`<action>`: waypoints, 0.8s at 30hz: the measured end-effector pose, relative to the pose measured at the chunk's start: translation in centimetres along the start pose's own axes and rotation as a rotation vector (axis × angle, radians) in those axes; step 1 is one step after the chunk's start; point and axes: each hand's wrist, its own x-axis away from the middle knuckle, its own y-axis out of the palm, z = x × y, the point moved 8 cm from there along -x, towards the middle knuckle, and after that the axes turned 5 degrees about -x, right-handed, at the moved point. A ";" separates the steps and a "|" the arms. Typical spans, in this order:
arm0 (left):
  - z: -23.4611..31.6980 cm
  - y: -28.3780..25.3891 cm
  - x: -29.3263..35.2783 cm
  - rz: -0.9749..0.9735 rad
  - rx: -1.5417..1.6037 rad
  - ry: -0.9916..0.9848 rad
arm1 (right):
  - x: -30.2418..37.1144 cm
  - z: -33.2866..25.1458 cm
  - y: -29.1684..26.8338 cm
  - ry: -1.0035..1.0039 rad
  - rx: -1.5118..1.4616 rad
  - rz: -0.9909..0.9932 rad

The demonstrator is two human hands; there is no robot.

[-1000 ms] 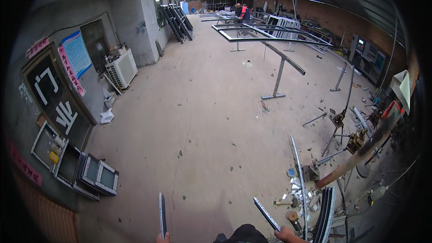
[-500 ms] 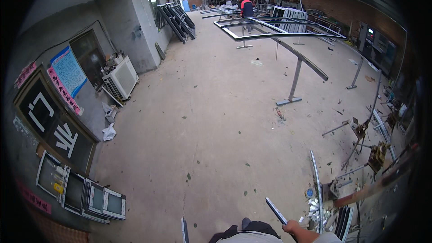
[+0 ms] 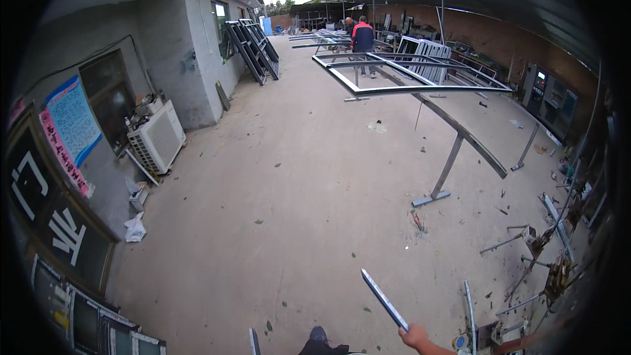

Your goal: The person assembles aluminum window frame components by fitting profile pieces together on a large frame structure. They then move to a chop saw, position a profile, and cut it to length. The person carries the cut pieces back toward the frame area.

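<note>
My right hand [image 3: 414, 337] is closed round the lower end of a long, narrow metal profile [image 3: 384, 298], dark along one side and pale along the other. It slants up and to the left over the concrete floor. At the lower edge, left of my shoe [image 3: 319, 334], the tip of a second narrow profile [image 3: 254, 340] shows; whatever holds or supports it is out of the picture. My left hand is not in view.
Ahead on the right, a large window frame [image 3: 401, 90] lies on a metal stand [image 3: 449, 167]. Two people [image 3: 362, 37] stand beyond it. Clamp-like metal fixtures [image 3: 559, 279] line the right side. An air-conditioner unit [image 3: 158, 137] and several small frames [image 3: 89, 322] are along the left wall.
My view has moved forward, so the window frame and stand appear nearer. The profile in my right hand reaches farther up and left, and more of it shows.
</note>
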 end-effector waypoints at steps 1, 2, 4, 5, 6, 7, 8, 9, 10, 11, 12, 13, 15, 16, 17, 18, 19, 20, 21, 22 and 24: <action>2.0 -1.8 -2.8 0.005 -0.023 0.015 | -0.2 -0.3 0.2 0.060 0.017 -0.007; 4.7 -3.7 -6.1 0.016 -0.040 0.048 | -1.0 -0.9 0.4 0.070 -0.019 -0.037; 9.8 -8.6 -12.2 0.080 -0.067 0.134 | -2.8 -2.8 0.9 0.073 -0.088 -0.116; 12.7 -11.7 -15.8 0.135 -0.082 0.194 | -3.8 -3.8 1.5 0.080 -0.099 -0.129; 15.3 -14.5 -18.8 0.186 -0.095 0.253 | -5.0 -4.9 1.9 0.084 -0.108 -0.143; 18.5 -17.6 -21.9 0.255 -0.104 0.311 | -6.8 -6.2 2.3 0.083 -0.120 -0.150; 21.9 -18.9 -24.1 0.253 -0.066 0.352 | -8.7 -5.9 2.9 0.088 -0.130 -0.108; 30.0 -19.9 -23.7 0.210 -0.033 0.408 | -9.7 -5.2 2.7 0.151 -0.132 -0.112; 34.9 -22.0 -23.4 0.208 0.002 0.437 | -11.4 -6.4 3.0 0.173 -0.134 -0.142; 36.9 -23.7 -24.7 0.223 0.028 0.444 | -13.7 -8.3 3.5 0.171 -0.132 -0.179; 38.6 -25.1 -26.0 0.238 0.052 0.450 | -15.6 -11.4 3.0 0.190 -0.125 -0.226; 40.9 -25.4 -27.8 0.239 0.084 0.469 | -18.8 -13.1 3.0 0.182 -0.116 -0.244; 40.9 -23.9 -31.7 0.274 0.068 0.338 | -26.1 -17.8 3.8 0.155 -0.101 -0.285; 40.6 -22.1 -33.6 0.299 0.072 0.321 | -30.7 -19.5 4.1 0.114 -0.063 -0.250; 42.2 -19.6 -34.5 0.281 0.076 0.318 | -36.0 -18.9 3.1 0.117 -0.026 -0.238; 44.4 -16.5 -36.8 0.127 0.078 0.255 | -40.6 -18.1 1.4 0.122 0.009 -0.223; 38.8 -20.7 -34.9 0.115 0.003 0.042 | -40.0 -32.4 -0.2 0.131 0.081 -0.398; 40.6 -19.5 -36.0 0.030 -0.008 -0.011 | -43.0 -35.8 -3.7 0.007 0.118 -0.275; 42.6 -19.7 -37.4 -0.001 -0.025 -0.040 | -46.3 -39.1 -6.0 -0.034 0.089 -0.229; 43.5 -20.6 -38.4 -0.006 -0.020 -0.079 | -47.6 -45.5 -9.4 -0.075 0.073 -0.235; 48.6 -20.9 -42.1 -0.034 0.015 -0.077 | -50.9 -54.6 -16.7 -0.137 0.053 -0.151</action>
